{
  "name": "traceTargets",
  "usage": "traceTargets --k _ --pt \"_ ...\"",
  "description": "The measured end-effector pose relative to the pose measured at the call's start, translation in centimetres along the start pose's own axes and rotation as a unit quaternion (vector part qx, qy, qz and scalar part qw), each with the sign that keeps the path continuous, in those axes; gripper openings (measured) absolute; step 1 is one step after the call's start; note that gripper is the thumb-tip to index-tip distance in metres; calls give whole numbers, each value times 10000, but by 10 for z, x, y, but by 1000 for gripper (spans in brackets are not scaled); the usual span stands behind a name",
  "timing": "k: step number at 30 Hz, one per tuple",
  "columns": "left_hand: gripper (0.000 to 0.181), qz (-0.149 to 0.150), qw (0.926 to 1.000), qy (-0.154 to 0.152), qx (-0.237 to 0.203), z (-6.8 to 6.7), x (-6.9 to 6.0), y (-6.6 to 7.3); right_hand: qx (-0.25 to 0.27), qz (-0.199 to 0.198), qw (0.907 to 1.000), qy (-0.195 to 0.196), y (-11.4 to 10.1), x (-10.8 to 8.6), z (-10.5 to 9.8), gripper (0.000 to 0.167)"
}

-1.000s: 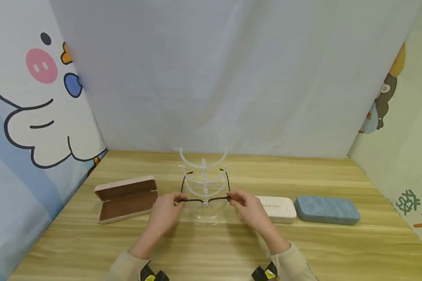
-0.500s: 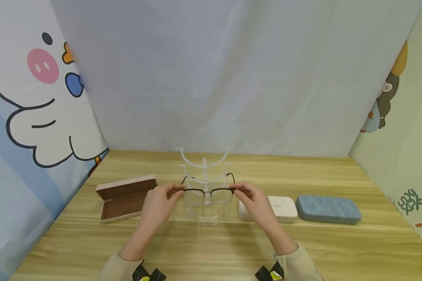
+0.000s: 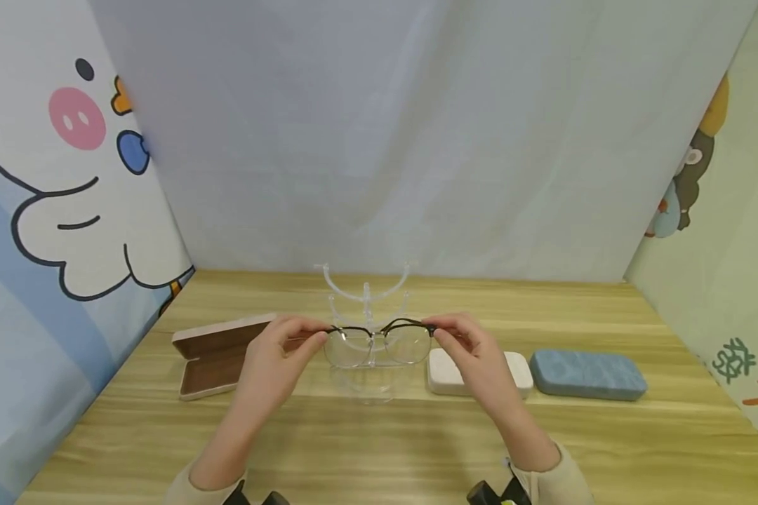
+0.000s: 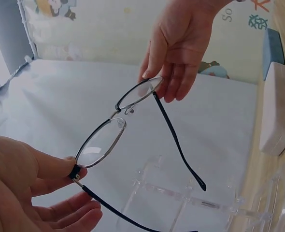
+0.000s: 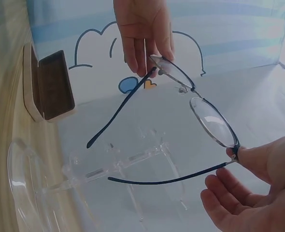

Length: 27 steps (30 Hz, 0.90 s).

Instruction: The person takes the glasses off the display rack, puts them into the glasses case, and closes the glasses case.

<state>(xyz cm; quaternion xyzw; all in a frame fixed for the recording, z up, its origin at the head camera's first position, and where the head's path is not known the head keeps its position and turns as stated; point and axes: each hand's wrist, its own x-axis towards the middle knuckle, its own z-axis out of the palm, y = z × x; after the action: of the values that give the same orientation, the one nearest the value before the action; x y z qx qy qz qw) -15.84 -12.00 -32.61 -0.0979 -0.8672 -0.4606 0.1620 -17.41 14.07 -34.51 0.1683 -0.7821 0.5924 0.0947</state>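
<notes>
A pair of black-and-silver half-rim glasses (image 3: 351, 349) is held up between both hands, lenses toward me, in front of a clear plastic glasses stand (image 3: 368, 291). My left hand (image 3: 276, 361) pinches the frame's left hinge corner between thumb and fingers. At the opposite corner, my right hand (image 3: 474, 358) pinches the other hinge the same way. Both temples are unfolded and point away toward the stand, as the left wrist view shows with the glasses (image 4: 100, 140). In the right wrist view the stand (image 5: 104, 171) lies apart from the temple tips.
An open case with brown lining (image 3: 211, 368) lies left of the stand, partly behind the left hand. A white closed case (image 3: 445, 375) sits behind the right hand. Farther right is a blue closed case (image 3: 589, 375). A pale cloth wall (image 3: 379, 140) stands behind the wooden table.
Both hands have lifted the glasses up and toward me, off the stand's lower part. The hands have moved slightly apart, and the frame has tilted so its lenses face me.
</notes>
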Motion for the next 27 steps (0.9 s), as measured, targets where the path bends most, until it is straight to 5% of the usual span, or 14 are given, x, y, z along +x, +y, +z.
traceTargets --k 8,17,22,27 --pt "11 129 9995 88 -276 -6 -9 17 295 -79 9995 111 -13 -6 -4 24" --pt "17 -396 9931 -269 -1070 -8 -9 19 662 -71 9978 40 -22 -9 -5 26" --pt "23 -694 9816 -375 -1738 -10 -11 21 845 41 9964 33 -23 -11 -3 26" --pt "26 -512 9690 -394 -2385 -10 -11 21 1060 164 9942 102 -23 -12 0 26"
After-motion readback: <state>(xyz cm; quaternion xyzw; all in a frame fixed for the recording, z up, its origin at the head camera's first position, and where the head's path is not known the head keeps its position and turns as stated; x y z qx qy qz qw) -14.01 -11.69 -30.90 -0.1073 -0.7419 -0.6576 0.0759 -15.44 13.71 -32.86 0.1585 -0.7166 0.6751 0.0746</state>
